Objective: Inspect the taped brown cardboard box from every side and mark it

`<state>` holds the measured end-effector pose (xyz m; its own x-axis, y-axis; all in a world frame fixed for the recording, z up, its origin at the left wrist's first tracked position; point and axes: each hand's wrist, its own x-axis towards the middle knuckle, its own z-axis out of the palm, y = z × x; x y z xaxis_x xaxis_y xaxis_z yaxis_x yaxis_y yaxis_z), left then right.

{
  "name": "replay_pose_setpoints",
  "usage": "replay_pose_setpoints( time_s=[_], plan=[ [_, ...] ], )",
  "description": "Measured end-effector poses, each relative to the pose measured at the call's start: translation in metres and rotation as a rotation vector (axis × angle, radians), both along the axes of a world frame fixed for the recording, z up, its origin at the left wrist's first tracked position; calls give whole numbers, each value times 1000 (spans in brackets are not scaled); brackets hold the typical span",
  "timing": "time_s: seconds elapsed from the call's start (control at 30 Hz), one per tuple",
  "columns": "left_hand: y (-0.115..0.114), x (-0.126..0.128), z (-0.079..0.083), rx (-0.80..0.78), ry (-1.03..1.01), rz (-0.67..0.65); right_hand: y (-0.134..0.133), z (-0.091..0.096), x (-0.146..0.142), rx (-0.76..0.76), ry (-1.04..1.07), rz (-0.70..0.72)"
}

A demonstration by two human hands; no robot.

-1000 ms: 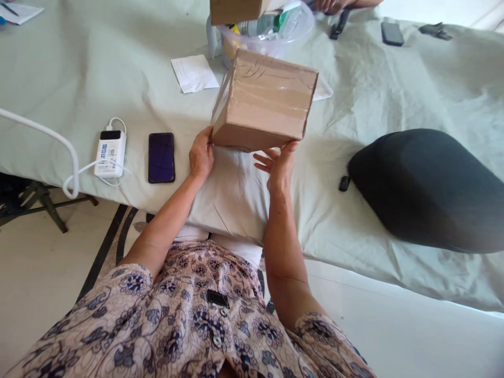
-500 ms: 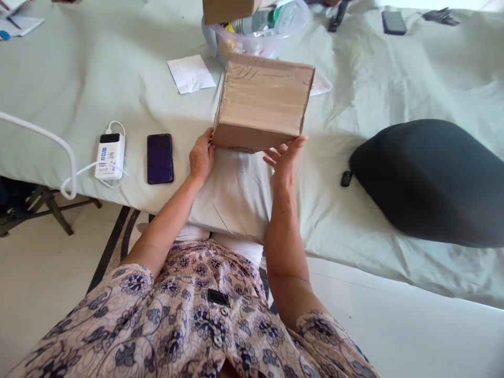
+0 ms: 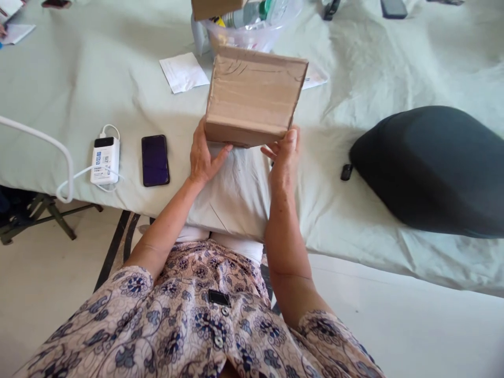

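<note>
A brown cardboard box (image 3: 255, 94) is held between my two hands above the cloth-covered table, its broad face tilted toward me. My left hand (image 3: 205, 157) grips the lower left corner, with the thumb stretched along the bottom edge and the other fingers partly hidden beside the box. At the lower right corner, my right hand (image 3: 285, 155) holds the box with its thumb against the edge and fingers curled underneath. Behind the box stands a clear plastic basin (image 3: 252, 38) holding a bottle and other items. White papers (image 3: 184, 72) lie on the cloth to its left.
To the left lie a phone (image 3: 155, 160) and a white power bank (image 3: 105, 161) with a cable. A large dark rounded object (image 3: 433, 170) sits at the right, beside a small black item (image 3: 346, 172). Another cardboard box (image 3: 216, 8) rests over the basin.
The box and both hands have shifted slightly left in view. My left thumb now extends along the box's bottom edge. The whole view has also moved a little.
</note>
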<state>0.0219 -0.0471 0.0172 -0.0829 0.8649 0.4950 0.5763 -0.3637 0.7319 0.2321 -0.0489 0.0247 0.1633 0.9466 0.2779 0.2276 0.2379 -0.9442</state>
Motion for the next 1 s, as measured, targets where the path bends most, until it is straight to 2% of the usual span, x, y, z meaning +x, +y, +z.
replay_pose_setpoints(
  time_s=[0.17, 0.33, 0.43, 0.5, 0.63, 0.73, 0.8, 0.9, 1.0],
  plan=[
    [-17, 11, 27, 54, -166, -44, -8, 12, -4, 0, -9, 36],
    [-16, 8, 34, -11, -228, -40, -19, 34, 5, -23, -45, 176],
    [-12, 5, 29, -67, -185, -97, -19, 40, 12, -15, -15, 271],
    [-9, 3, 22, -94, -138, -101, -15, 37, 15, 1, 13, 308],
    [-2, -4, -1, -118, -68, -61, -5, 15, 15, -34, -105, 274],
    [5, -12, -22, -206, -13, 4, 2, -6, 13, -82, -254, 196],
    [8, -16, -33, -210, 32, 53, 4, -14, 11, -91, -311, 162],
    [10, -19, -39, -147, 79, 110, 5, -17, 7, -93, -334, 146],
    [8, -18, -36, -153, 101, 140, 4, -13, 4, -110, -344, 135]
  ],
)
